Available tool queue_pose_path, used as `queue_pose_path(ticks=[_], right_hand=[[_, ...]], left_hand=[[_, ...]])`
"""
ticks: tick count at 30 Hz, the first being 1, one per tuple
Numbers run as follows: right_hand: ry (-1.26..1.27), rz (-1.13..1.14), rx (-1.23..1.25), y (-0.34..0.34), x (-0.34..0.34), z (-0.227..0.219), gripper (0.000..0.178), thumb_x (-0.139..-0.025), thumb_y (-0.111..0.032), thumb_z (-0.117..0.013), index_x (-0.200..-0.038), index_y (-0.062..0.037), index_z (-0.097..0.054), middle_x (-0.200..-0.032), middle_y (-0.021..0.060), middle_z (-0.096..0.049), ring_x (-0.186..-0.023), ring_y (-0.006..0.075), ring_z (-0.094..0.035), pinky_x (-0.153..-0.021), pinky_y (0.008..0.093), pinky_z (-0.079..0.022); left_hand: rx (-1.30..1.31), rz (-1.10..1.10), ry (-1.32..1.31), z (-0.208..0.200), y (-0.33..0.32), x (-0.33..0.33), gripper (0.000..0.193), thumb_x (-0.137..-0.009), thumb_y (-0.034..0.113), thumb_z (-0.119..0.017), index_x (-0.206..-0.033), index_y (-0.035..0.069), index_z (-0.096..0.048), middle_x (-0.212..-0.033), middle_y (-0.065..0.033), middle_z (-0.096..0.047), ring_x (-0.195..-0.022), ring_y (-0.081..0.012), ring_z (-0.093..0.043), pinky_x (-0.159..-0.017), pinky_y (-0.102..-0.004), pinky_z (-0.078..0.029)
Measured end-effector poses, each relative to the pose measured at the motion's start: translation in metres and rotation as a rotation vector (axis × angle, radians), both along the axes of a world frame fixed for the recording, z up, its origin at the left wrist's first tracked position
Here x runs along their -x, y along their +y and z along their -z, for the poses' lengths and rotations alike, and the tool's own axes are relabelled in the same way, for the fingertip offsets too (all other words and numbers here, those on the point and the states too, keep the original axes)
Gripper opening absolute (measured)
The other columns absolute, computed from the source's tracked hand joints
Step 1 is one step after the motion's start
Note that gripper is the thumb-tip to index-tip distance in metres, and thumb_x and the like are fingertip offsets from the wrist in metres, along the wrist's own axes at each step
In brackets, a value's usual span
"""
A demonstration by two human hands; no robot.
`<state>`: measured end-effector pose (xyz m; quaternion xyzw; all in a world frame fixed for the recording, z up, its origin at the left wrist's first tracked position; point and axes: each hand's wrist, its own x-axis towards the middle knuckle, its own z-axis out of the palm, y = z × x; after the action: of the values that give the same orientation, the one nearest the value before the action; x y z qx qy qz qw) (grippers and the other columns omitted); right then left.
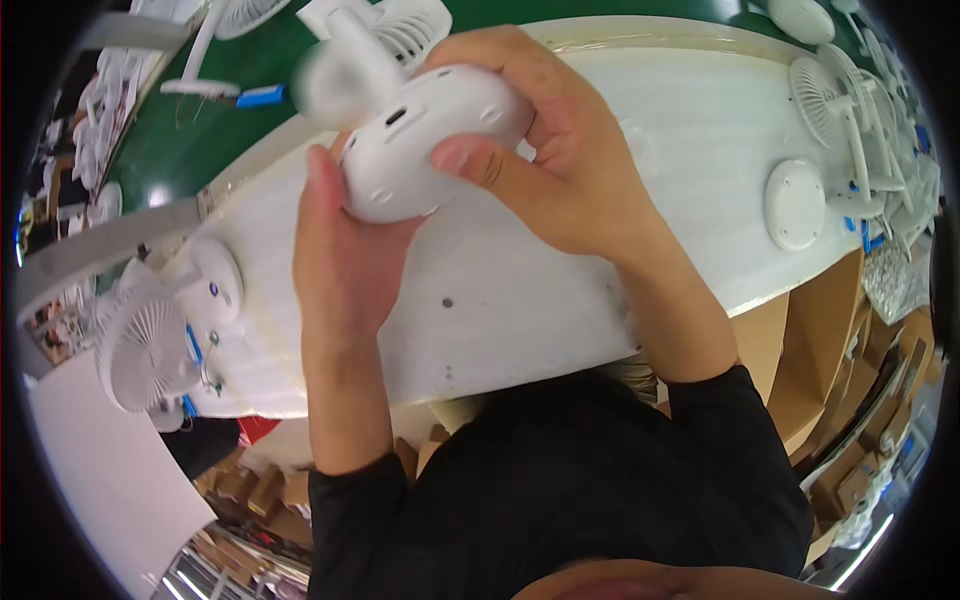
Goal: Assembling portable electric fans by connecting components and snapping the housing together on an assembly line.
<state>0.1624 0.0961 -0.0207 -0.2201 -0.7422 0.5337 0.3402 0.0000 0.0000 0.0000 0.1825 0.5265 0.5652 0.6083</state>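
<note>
Both my hands hold up a small white desk fan (410,150) above the far side of the table. Its rounded base faces me, showing a small dark slot and several little recesses. My right hand (575,165) wraps the base's right end, thumb pressed across its near face. Against the left end and lower edge rests my left hand (352,255), its fingers partly hidden behind the base. Beyond the base, the neck and slotted head are partly visible; one rounded white part there is blurred.
White padding covers the table (510,320). A fan (145,345) with blue-wrapped parts stands at the left edge. On the right lies a round white cover (795,205), near several more fans (830,105). A green surface (165,175) runs behind; a cardboard box (815,345) sits lower right.
</note>
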Motion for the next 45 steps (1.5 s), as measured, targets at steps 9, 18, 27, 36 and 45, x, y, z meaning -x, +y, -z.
queue_pose_path(ticks=[9, 18, 27, 36, 45], right_hand=[[-0.093, 0.247, -0.338, 0.038, 0.007, -0.022, 0.081, -0.066, -0.018, -0.08, -0.138, -0.0098, -0.045, -0.134, 0.0174, -0.034, -0.117, 0.0351, -0.036, -0.094, 0.0369, -0.04], [-0.057, 0.342, -0.435, 0.001, 0.081, 0.049, 0.103, -0.058, -0.019, -0.086, -0.145, -0.007, -0.032, -0.136, 0.0173, -0.03, -0.118, 0.0371, -0.034, -0.097, 0.04, -0.039], [0.035, 0.067, -0.294, 0.001, 0.064, 0.054, 0.065, -0.07, -0.022, -0.084, -0.127, -0.0059, -0.057, -0.115, 0.0112, -0.054, -0.104, 0.0254, -0.048, -0.087, 0.0321, -0.044], [0.024, 0.073, -0.296, -0.002, 0.044, 0.04, 0.039, -0.071, -0.019, -0.083, -0.103, -0.0037, -0.066, -0.094, 0.0055, -0.059, -0.081, 0.0172, -0.053, -0.075, 0.0258, -0.044], [-0.078, 0.087, -0.309, -0.006, 0.038, 0.025, 0.031, -0.061, -0.018, -0.086, -0.086, -0.0083, -0.071, -0.079, 0.0012, -0.057, -0.068, 0.0151, -0.048, -0.061, 0.0258, -0.04]], left_hand=[[-0.598, 0.064, -0.762, 0.043, 0.058, -0.03, 0.061, -0.102, 0.039, -0.036, -0.146, -0.002, -0.035, -0.144, -0.0171, -0.049, -0.134, -0.0304, -0.046, -0.11, -0.0489, -0.036], [-0.654, 0.226, -0.367, 0.084, 0.031, 0.04, 0.062, -0.102, 0.035, -0.035, -0.151, -0.003, -0.029, -0.147, -0.0201, -0.045, -0.133, -0.0312, -0.046, -0.11, -0.045, -0.037], [-0.532, 0.231, 0.012, 0.097, -0.006, 0.059, 0.055, -0.103, 0.031, -0.034, -0.146, -0.003, -0.037, -0.141, -0.0201, -0.049, -0.125, -0.0269, -0.05, -0.107, -0.0398, -0.038], [-0.484, 0.202, 0.645, 0.062, -0.011, 0.047, 0.042, -0.092, 0.029, -0.059, -0.117, -0.003, -0.061, -0.107, -0.013, -0.066, -0.09, -0.0179, -0.057, -0.084, -0.0277, -0.044], [-0.466, 0.191, 0.988, 0.064, -0.014, 0.045, 0.048, -0.075, 0.028, -0.08, -0.107, -0.004, -0.064, -0.089, -0.0102, -0.068, -0.071, -0.0159, -0.056, -0.066, -0.0236, -0.044]])
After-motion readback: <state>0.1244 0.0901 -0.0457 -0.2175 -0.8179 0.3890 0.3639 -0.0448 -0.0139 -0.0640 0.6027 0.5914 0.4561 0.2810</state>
